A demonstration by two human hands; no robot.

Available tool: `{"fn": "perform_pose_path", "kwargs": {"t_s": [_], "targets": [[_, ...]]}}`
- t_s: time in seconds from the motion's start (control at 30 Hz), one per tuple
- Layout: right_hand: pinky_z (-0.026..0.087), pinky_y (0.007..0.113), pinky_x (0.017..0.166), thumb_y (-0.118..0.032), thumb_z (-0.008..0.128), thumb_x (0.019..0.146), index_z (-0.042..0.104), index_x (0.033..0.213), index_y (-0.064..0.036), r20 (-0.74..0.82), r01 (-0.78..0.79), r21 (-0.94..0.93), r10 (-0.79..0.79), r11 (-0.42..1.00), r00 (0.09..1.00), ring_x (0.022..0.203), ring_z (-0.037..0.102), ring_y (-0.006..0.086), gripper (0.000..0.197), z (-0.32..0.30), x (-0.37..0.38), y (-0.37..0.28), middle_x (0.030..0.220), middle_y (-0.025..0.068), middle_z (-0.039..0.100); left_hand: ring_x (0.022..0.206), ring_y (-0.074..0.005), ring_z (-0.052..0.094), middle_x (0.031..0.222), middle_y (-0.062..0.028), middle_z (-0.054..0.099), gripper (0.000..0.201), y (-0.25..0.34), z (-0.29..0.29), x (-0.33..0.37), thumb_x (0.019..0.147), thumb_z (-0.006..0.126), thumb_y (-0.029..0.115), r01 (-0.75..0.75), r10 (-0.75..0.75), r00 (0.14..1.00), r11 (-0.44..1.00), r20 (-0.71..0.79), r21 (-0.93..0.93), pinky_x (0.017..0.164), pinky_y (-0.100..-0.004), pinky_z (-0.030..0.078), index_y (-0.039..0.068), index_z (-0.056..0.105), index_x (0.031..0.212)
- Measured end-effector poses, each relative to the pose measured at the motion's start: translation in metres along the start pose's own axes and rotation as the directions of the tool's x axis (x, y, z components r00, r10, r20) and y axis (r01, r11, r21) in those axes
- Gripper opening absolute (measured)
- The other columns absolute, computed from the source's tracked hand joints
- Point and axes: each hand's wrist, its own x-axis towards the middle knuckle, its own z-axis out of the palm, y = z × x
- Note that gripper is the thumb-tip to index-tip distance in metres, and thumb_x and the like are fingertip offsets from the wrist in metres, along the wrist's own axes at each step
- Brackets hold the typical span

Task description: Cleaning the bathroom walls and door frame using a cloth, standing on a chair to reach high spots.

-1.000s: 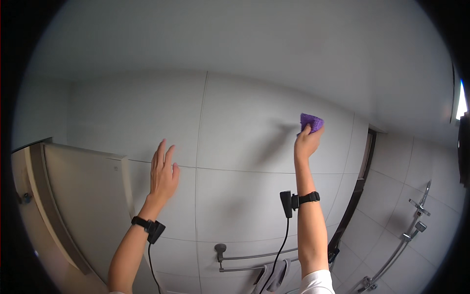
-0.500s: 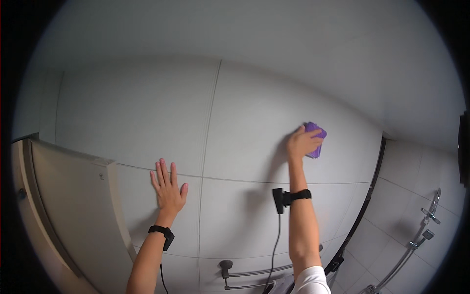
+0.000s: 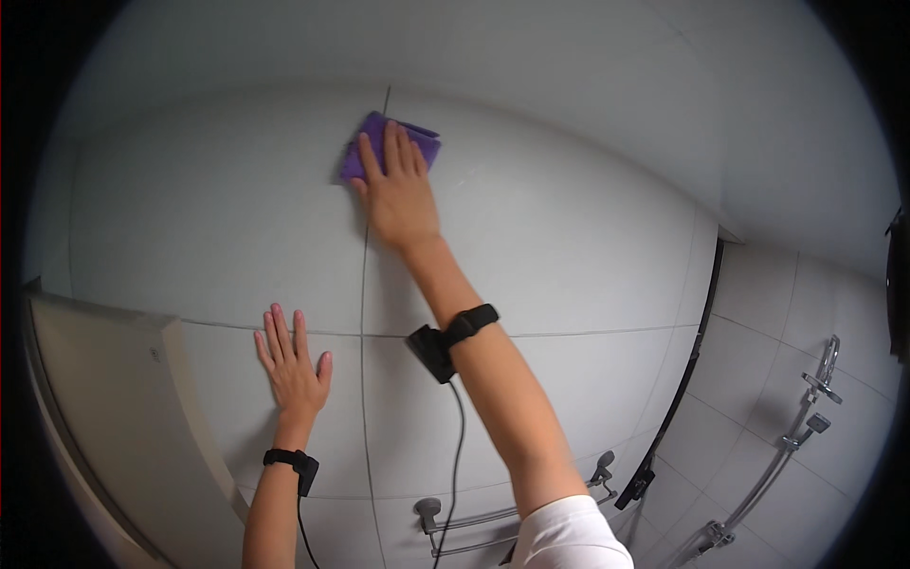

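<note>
A folded purple cloth [image 3: 356, 163] lies against the light tiled wall [image 3: 559, 247], high up over the vertical joint between two tiles. My right hand [image 3: 400, 199] presses it there, fingers stretched upward across the fabric. Lower and to the left, my left hand [image 3: 296, 375] rests on the wall with its fingers spread and nothing in it. Its fingertips reach just above the horizontal tile joint. Each wrist wears a black strap with a small black device and a cable.
A beige door [image 3: 114, 389] stands at the left, close to my left arm. Below my right arm a metal towel rail [image 3: 474, 520] juts from the wall. At the far right a shower set [image 3: 787, 455] hangs on another tiled wall. The pale ceiling [image 3: 455, 47] meets the wall above.
My right hand has swept the purple cloth left and upward along the wall, onto the vertical joint. My left hand stays spread on the wall while the view has shifted slightly.
</note>
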Motion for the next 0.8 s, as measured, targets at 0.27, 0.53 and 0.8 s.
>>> {"fn": "perform_pose_path", "kwargs": {"t_s": [0.27, 0.53, 0.8], "targets": [[0.026, 0.049, 0.113, -0.029, 0.050, 0.096, 0.042, 0.141, -0.0027, -0.124, -0.177, -0.198, 0.154, 0.964, 0.980, 0.137, 0.032, 0.0410, 0.053, -0.040, -0.012, 0.111, 0.147, 0.0282, 0.034, 0.147, -0.0396, 0.007, 0.158, -0.0258, 0.009, 0.081, -0.006, 0.005, -0.002, 0.087, 0.056, 0.037, -0.004, 0.004, 0.999, 1.000, 0.039, 0.011, 0.117, -0.0560, 0.004, 0.002, 0.021, 0.151], [0.028, 0.051, 0.111, -0.027, 0.047, 0.097, 0.041, 0.139, 0.0010, -0.376, -0.572, -0.229, 0.470, 0.788, 0.799, 0.133, 0.035, 0.0451, 0.051, -0.078, -0.067, 0.197, 0.143, 0.0321, 0.036, 0.146, -0.0413, 0.009, 0.157, -0.0272, 0.010, 0.081, -0.004, 0.000, -0.001, 0.085, 0.059, 0.030, 0.001, 0.001, 1.000, 0.998, 0.027, -0.059, 0.116, -0.0570, 0.005, -0.001, 0.022, 0.149], [0.018, 0.056, 0.113, -0.023, 0.054, 0.091, 0.033, 0.147, -0.0029, 0.041, -0.281, -0.053, 0.284, 0.958, 0.958, 0.141, 0.022, 0.0468, 0.063, -0.005, -0.152, -0.059, 0.151, 0.0322, 0.023, 0.146, -0.0409, 0.011, 0.157, -0.0269, 0.011, 0.079, -0.009, 0.007, -0.003, 0.087, 0.055, 0.034, -0.006, 0.006, 1.000, 0.999, -0.004, -0.032, 0.116, -0.0560, 0.007, 0.000, 0.022, 0.150]]}}
